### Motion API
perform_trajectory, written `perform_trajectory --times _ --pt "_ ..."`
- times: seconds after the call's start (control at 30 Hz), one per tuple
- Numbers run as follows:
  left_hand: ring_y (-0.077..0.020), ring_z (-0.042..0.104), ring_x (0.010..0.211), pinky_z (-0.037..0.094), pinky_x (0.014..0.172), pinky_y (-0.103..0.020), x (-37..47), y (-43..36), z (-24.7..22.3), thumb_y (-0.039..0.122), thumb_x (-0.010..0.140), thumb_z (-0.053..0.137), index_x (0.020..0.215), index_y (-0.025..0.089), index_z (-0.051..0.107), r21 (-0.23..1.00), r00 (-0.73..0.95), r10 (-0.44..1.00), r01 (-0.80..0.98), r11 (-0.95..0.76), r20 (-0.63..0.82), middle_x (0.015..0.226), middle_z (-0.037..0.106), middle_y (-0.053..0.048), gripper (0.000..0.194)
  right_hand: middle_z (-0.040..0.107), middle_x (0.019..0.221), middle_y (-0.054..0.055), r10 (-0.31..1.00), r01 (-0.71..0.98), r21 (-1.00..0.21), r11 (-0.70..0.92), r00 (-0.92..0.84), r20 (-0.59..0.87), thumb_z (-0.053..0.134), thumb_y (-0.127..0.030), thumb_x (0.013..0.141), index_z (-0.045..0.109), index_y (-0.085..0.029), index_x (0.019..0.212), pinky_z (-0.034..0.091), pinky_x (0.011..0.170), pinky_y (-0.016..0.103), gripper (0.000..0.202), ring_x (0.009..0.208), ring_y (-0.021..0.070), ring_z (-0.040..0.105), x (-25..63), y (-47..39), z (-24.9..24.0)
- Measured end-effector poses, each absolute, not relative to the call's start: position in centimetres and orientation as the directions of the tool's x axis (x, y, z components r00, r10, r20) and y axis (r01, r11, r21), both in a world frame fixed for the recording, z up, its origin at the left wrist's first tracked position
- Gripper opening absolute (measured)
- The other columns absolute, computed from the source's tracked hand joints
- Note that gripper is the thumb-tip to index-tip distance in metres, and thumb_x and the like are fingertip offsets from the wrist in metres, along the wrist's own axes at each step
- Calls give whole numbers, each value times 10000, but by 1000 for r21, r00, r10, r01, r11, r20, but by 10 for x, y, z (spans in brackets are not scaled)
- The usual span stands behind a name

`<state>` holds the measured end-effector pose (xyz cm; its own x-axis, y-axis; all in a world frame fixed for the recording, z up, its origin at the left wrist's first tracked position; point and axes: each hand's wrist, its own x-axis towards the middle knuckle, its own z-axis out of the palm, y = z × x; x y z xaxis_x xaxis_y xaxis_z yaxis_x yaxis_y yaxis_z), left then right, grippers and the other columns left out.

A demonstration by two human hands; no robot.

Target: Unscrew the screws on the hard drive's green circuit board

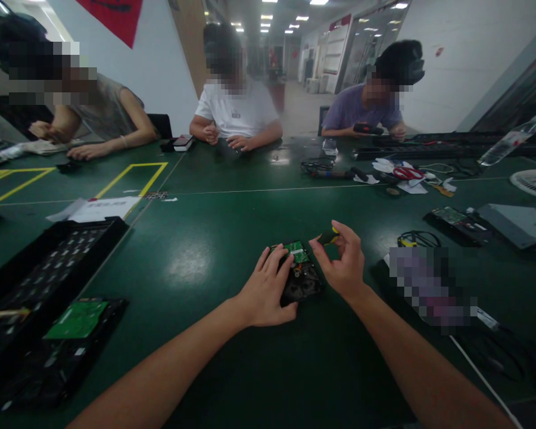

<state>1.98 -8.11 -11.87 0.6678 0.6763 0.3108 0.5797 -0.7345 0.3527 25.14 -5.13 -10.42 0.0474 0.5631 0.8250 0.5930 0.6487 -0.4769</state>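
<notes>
A black hard drive (302, 285) with a green circuit board (298, 252) facing up lies on the green table. My left hand (268, 290) rests over its left side, fingers across the board and thumb at the near edge, holding it. Just right of the drive, my right hand (343, 262) is raised a little above the table. Between its thumb and fingers it pinches a screwdriver (327, 237), of which a short black and yellow handle shows; its tip cannot be made out.
Left of my forearm lie another board-bearing black unit (78, 319) and a long black tray (58, 256). At right are a grey box (518, 225), another drive (458, 223), cables (417, 239) and a plastic bottle (513, 142). Several people sit across the table.
</notes>
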Motion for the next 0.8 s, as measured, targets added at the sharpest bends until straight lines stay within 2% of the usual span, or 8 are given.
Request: perform_trajectory --times 0.07,0.2,0.3,0.47,0.67,0.8 --pt "-455 207 1631 120 1331 -680 14 -75 -118 560 827 721 1680 157 249 342 690 662 570 -747 293 1681 346 -230 1054 660 1350 114 566 589 -466 660 18 824 765 -268 952 459 -333 1538 702 852 450 665 1017 251 755 252 -53 -103" --pt "-440 265 1605 134 1329 -677 11 -71 -116 776 887 643 1687 200 301 352 677 681 588 -728 279 1667 393 -197 1043 636 1400 139 625 507 -521 686 -43 780 628 -221 1016 354 -322 1613 670 969 516 663 1073 260 764 252 -56 -101" --pt "-431 286 1596 143 1327 -669 12 -73 -116 870 884 578 1681 204 327 354 662 692 597 -719 289 1658 421 -191 1068 632 1410 133 632 499 -541 677 -18 774 625 -207 1017 334 -317 1622 664 985 510 681 1069 252 766 250 -55 -101" --pt "-435 283 1591 178 1319 -645 16 -75 -117 871 880 577 1659 148 351 330 648 688 603 -726 328 1658 413 -220 1086 648 1296 102 534 629 -440 641 47 844 786 -250 927 459 -324 1519 696 805 436 680 1017 252 726 251 -52 -100" --pt "-442 408 1489 307 1244 -636 18 -76 -115 816 909 576 1598 143 448 338 629 705 619 -709 327 1552 499 -227 971 605 1433 144 602 500 -507 702 -38 797 632 -175 994 348 -303 1570 667 971 519 655 1029 244 776 251 -54 -99" --pt "-445 410 1479 300 1237 -644 18 -76 -115 801 917 574 1602 167 446 340 636 704 617 -710 316 1547 504 -218 942 649 1340 118 572 589 -495 640 66 818 733 -233 960 421 -299 1530 698 862 458 653 934 226 770 249 -53 -99"
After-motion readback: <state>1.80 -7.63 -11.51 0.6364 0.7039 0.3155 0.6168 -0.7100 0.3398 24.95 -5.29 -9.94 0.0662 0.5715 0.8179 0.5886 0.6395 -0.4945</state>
